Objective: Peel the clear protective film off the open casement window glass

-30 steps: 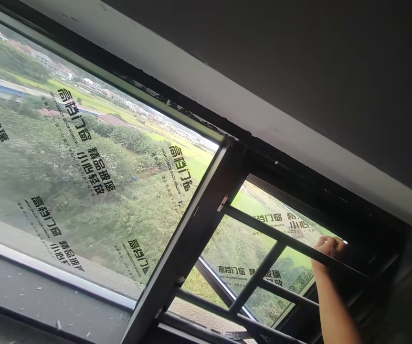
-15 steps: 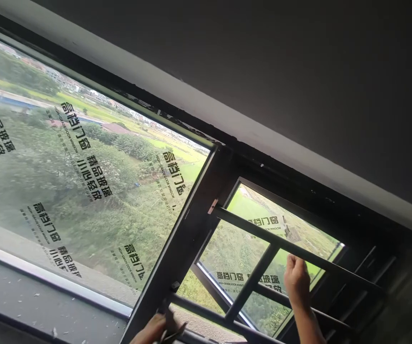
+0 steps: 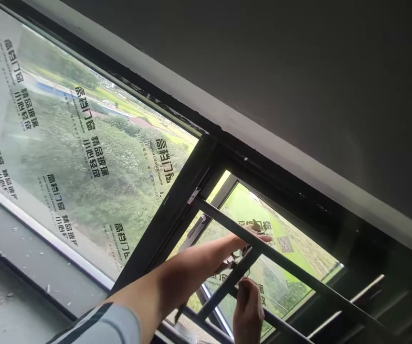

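My left arm reaches from the lower left between the dark bars of a window guard (image 3: 220, 289). Partly hidden by the upper bar, my left hand (image 3: 259, 234) is at the printed film on the tilted window pane (image 3: 284, 277), its visible fingers stretched out. Crumpled dark bits show below that wrist; I cannot tell what they are. Lower down, my right hand (image 3: 248, 310) is closed beside the slanting crossbar, on the room side of the guard. Whatever its fingers pinch is too small to make out.
At left is a large fixed pane (image 3: 94, 138) with printed film. A dark frame post (image 3: 166, 205) divides it from the opening. White scraps lie on the grey sill (image 3: 34, 267). A small label (image 3: 285, 244) is on the tilted pane. The dark ceiling (image 3: 280, 71) slopes above.
My left hand has gone from the lower bar's end up through the guard to the pane. My right hand has moved down and left from beneath the upper bar. The view has shifted.
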Available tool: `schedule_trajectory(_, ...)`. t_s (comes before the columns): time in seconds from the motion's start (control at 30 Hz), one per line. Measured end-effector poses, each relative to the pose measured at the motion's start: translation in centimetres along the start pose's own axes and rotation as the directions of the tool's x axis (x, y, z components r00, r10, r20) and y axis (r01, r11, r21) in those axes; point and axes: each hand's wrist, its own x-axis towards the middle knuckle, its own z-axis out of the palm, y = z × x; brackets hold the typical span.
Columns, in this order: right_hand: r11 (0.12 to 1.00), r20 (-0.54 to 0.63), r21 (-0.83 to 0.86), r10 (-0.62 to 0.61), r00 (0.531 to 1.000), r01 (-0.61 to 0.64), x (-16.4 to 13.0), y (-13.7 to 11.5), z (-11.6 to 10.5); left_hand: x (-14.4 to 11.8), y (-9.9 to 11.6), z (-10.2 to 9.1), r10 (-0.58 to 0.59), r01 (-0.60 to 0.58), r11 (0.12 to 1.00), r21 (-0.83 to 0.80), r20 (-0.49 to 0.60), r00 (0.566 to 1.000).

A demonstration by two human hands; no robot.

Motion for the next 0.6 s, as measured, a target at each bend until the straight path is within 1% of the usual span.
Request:
schedule_trajectory(0.03, 0.996, 0.009, 0.032, 0.081, 0.997, -0.081, 0.2, -0.3, -0.3, 1.1, 0.4, 0.5, -0.005, 0.005, 0.999, 0.035, -0.011, 1.0)
schedule_trajectory(0.1, 0.972, 0.025, 0.08, 0.221, 0.975, -0.222, 1.9, -0.2, -1.2, 2.5, 0.7, 1.3, 0.0, 0.013, 0.993, 0.113, -0.114, 0.993)
schedule_trajectory(0.13, 0.966, 0.021, 0.077, 0.245, 0.969, -0.246, 3.2, 0.2, -1.8, 2.9, 0.7, 1.5, 0.013, 0.015, 0.988, 0.151, -0.179, 0.984)
schedule_trajectory(0.17, 0.973, 0.006, 0.042, 0.225, 0.974, -0.225, 4.8, 0.7, -2.4, 3.3, 0.7, 1.8, 0.032, 0.011, 0.983, 0.183, -0.229, 0.973)
schedule_trajectory(0.2, 0.985, -0.018, -0.023, 0.169, 0.985, -0.169, 6.4, 1.3, -2.9, 3.5, 0.5, 2.1, 0.05, 0.005, 0.978, 0.21, -0.254, 0.966)
schedule_trajectory(0.27, 0.984, -0.041, -0.178, -0.02, 0.999, 0.013, 9.8, 2.5, -3.7, 3.9, 0.1, 2.8, 0.065, -0.006, 0.97, 0.242, -0.239, 0.969)
schedule_trajectory(0.3, 0.971, -0.034, -0.208, -0.126, 0.991, 0.117, 11.2, 2.9, -3.9, 4.2, -0.2, 3.2, 0.063, -0.007, 0.969, 0.246, -0.218, 0.974)
schedule_trajectory(0.33, 0.952, -0.021, -0.217, -0.224, 0.974, 0.214, 12.5, 3.2, -4.0, 4.5, -0.4, 3.6, 0.057, -0.008, 0.97, 0.241, -0.197, 0.979)
schedule_trajectory(0.4, 0.912, -0.012, -0.217, -0.358, 0.933, 0.347, 14.3, 3.5, -4.0, 5.1, -0.7, 4.3, 0.047, -0.009, 0.976, 0.217, -0.169, 0.985)
schedule_trajectory(0.47, 0.883, -0.05, -0.279, -0.406, 0.912, 0.378, 15.6, 3.8, -3.8, 5.7, -0.9, 4.6, 0.05, -0.022, 0.981, 0.192, -0.145, 0.988)
schedule_trajectory(0.53, 0.85, -0.128, -0.377, -0.442, 0.888, 0.368, 16.8, 4.5, -3.8, 6.0, -0.9, 4.6, 0.065, -0.044, 0.983, 0.178, -0.113, 0.991)
schedule_trajectory(0.6, 0.805, -0.199, -0.47, -0.496, 0.845, 0.362, 18.1, 5.6, -4.0, 6.0, -0.9, 4.3, 0.093, -0.077, 0.982, 0.175, -0.082, 0.992)
